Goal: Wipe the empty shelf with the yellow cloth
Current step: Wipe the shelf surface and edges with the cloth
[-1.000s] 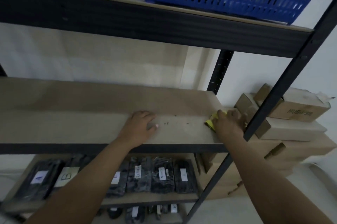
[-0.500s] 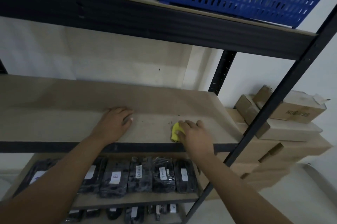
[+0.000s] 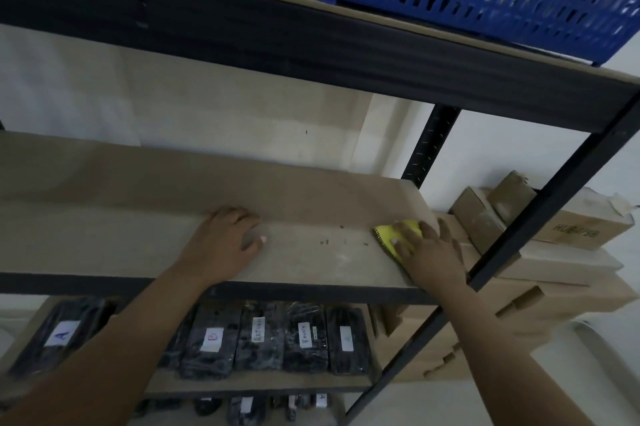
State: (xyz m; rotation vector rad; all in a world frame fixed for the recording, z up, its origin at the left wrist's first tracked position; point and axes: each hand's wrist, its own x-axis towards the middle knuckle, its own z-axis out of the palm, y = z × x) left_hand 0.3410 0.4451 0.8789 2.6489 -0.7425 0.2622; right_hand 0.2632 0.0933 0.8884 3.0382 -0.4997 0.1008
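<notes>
Right hand [image 3: 431, 252], fingers spread flat, pressing the yellow cloth [image 3: 398, 238] onto the empty shelf [image 3: 138, 217] at its right end, at about 3 o'clock of the left hand [image 3: 225, 238], itself resting with loosely curled fingers, gripping nothing. Long axis of cloth running 11 to 5 o'clock. Risk: dark crumbs [image 3: 332, 240] swept off the front edge onto the labelled black packs [image 3: 256, 339] below; cloth slipping off the open end.

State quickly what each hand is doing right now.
Left hand: open, resting flat on the shelf.
Right hand: open, pressing the yellow cloth.
</notes>
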